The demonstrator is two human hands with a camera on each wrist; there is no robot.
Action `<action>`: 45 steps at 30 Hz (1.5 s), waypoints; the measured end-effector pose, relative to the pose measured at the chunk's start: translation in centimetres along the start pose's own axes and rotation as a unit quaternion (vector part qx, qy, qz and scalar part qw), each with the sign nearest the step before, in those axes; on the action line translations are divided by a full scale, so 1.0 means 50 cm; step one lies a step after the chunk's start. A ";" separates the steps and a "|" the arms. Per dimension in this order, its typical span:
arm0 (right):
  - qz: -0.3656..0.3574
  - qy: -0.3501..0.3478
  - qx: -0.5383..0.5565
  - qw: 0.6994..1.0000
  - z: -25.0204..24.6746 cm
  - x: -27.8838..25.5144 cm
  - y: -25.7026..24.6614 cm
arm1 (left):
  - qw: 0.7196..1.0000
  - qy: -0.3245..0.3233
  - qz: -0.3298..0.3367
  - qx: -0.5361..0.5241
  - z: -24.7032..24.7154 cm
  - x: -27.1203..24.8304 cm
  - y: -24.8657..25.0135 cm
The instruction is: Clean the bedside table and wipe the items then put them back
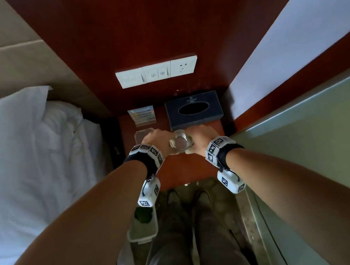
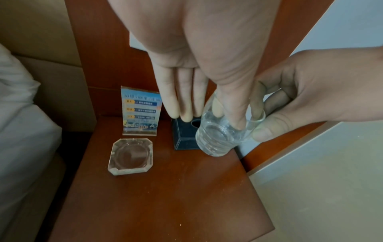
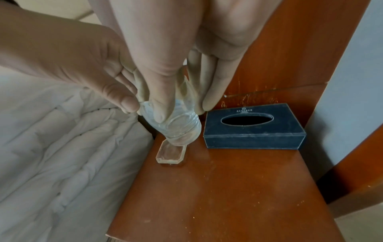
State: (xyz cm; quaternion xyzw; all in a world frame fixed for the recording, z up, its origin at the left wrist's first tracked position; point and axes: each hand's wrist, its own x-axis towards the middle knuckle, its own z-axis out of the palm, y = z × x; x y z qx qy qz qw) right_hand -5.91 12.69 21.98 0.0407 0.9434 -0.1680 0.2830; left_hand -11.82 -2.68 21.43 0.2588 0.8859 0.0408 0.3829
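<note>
Both hands, left hand [image 1: 156, 140] and right hand [image 1: 199, 136], pinch the drinking glass [image 1: 180, 143] by its rim, lifted clear above the surface [image 2: 165, 196], probably for wiping. At ten o'clock, the ashtray [image 2: 131, 156]; at eleven, the sign card [image 2: 141, 113]; at one, the tissue box [image 3: 253, 126], parked rearward, leaving the front free.

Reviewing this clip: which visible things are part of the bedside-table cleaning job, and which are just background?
Part of the job:
bedside table
drinking glass, gripped by left hand and right hand
glass ashtray
tissue box
card stand

Just around:
bed linen
wall switch panel
waste bin on the floor
</note>
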 end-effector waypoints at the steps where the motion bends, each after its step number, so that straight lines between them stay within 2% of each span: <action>1: 0.006 0.000 -0.004 1.000 0.014 0.020 0.007 | 1.000 0.002 -0.008 -0.008 0.013 0.021 -0.006; 10: 0.012 -0.041 -0.019 0.999 0.138 0.180 0.094 | 0.999 -0.018 -0.029 -0.035 0.123 0.193 -0.043; 17: -0.001 -0.074 -0.025 0.997 0.195 0.251 0.137 | 0.997 -0.035 -0.053 -0.032 0.177 0.276 -0.059; 27: -0.015 -0.108 -0.059 0.992 0.219 0.290 0.152 | 0.996 -0.040 -0.064 -0.042 0.201 0.314 -0.065; 36: -0.015 -0.082 -0.061 0.995 0.234 0.308 0.162 | 0.997 -0.019 -0.054 -0.045 0.213 0.337 -0.081; 43: 0.010 -0.095 -0.052 0.994 0.221 0.293 0.154 | 0.997 0.016 -0.033 -0.062 0.209 0.317 -0.080; 45: 0.004 -0.080 -0.039 0.996 0.211 0.275 0.155 | 0.997 0.026 -0.022 -0.072 0.205 0.303 -0.086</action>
